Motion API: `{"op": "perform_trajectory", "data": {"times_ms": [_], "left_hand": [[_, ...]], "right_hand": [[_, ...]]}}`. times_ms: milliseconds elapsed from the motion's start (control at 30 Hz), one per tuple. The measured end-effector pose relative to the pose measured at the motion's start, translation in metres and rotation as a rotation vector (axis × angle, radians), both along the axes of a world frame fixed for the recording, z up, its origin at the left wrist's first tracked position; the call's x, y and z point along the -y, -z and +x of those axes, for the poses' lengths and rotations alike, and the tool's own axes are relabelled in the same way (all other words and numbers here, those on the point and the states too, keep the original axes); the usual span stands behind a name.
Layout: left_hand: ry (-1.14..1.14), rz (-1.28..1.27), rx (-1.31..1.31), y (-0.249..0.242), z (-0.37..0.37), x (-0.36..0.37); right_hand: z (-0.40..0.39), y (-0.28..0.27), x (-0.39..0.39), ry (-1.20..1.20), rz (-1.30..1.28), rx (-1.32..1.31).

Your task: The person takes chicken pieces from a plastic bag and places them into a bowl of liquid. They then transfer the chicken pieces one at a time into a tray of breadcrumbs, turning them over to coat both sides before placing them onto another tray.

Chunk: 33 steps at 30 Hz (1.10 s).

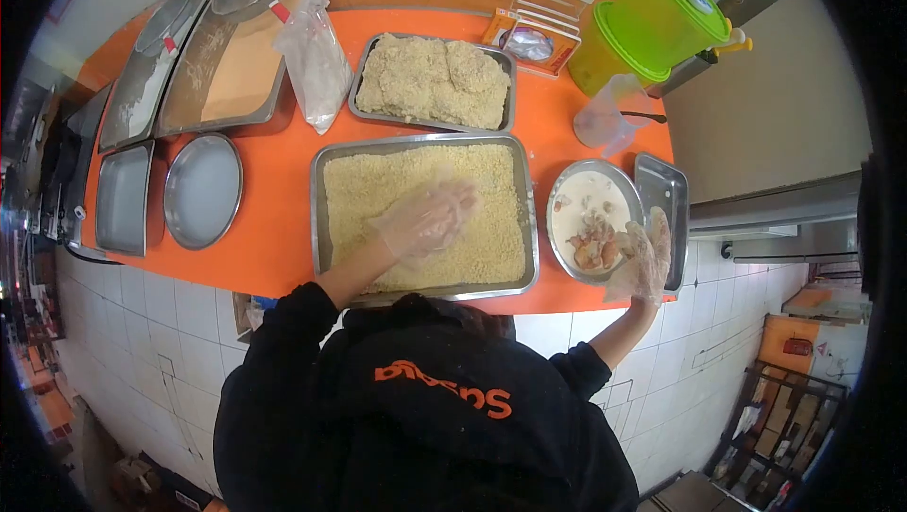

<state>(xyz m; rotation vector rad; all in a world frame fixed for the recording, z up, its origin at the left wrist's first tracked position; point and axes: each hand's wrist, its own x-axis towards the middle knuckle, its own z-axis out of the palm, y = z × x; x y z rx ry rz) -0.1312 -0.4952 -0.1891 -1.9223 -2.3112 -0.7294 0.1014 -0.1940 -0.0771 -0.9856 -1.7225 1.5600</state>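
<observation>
My left hand (433,219), in a clear plastic glove, is over the yellowish crumbs (482,252) in a wide metal tray (531,229). Its fingers stretch to the right, slightly blurred, and I see nothing held in them. To the right, a round metal bowl (557,252) holds a creamy white liquid (573,212) with raw meat pieces (595,249) in it. Beside the bowl's right rim is my right hand (646,262), its glove coated with crumbs and its fingers extended. Whether it touches the rim cannot be made out.
A smaller tray of crumb-coated pieces (435,82) stands behind. To the left are a deep pan of orange-tan powder (248,73), a plastic bag (315,63) and a round pan (203,191). A jug (605,120), green tubs (657,16) and a narrow tray (673,193) stand right.
</observation>
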Motion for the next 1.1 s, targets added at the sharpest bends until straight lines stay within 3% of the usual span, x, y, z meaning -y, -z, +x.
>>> {"op": "perform_trajectory", "data": {"times_ms": [33, 133, 233, 333, 433, 533, 633, 733, 833, 933, 1033, 1100], "left_hand": [[-0.022, 0.036, 0.053, -0.006, 0.005, -0.001], [-0.136, -0.276, -0.064, -0.007, 0.012, -0.006], [-0.075, -0.187, 0.057, -0.018, 0.009, -0.001], [-0.150, -0.123, 0.102, -0.013, -0.010, 0.011], [-0.564, 0.119, 0.352, -0.011, -0.012, 0.049], [-0.797, 0.166, 0.331, 0.065, -0.012, 0.074], [-0.434, 0.390, 0.669, 0.050, 0.003, 0.067], [-0.452, 0.277, 0.813, -0.010, 0.008, 0.034], [-0.409, 0.167, 0.409, -0.053, 0.003, 0.015], [-0.422, -0.284, 0.008, -0.018, 0.038, -0.001], [-0.422, -0.164, 0.095, -0.009, 0.039, 0.000], [-0.434, -0.214, 0.021, -0.019, 0.040, -0.007]], "right_hand": [[0.001, 0.001, -0.001, -0.014, 0.011, -0.010], [0.005, 0.003, -0.001, -0.072, -0.059, 0.042], [0.003, 0.020, -0.008, -0.083, 0.081, -0.005], [0.006, 0.016, -0.008, -0.052, 0.047, -0.031], [0.010, 0.004, -0.005, -0.067, -0.077, 0.023], [0.013, 0.009, -0.004, -0.049, -0.034, -0.011], [0.008, 0.006, -0.002, -0.020, -0.012, 0.054], [0.003, 0.005, -0.005, -0.029, -0.034, 0.064], [0.004, 0.012, -0.008, -0.089, -0.004, -0.006], [0.007, 0.013, -0.012, -0.118, -0.041, 0.014], [0.011, 0.022, -0.016, -0.102, -0.012, -0.079], [0.013, 0.019, -0.013, -0.087, -0.044, -0.029]]}}
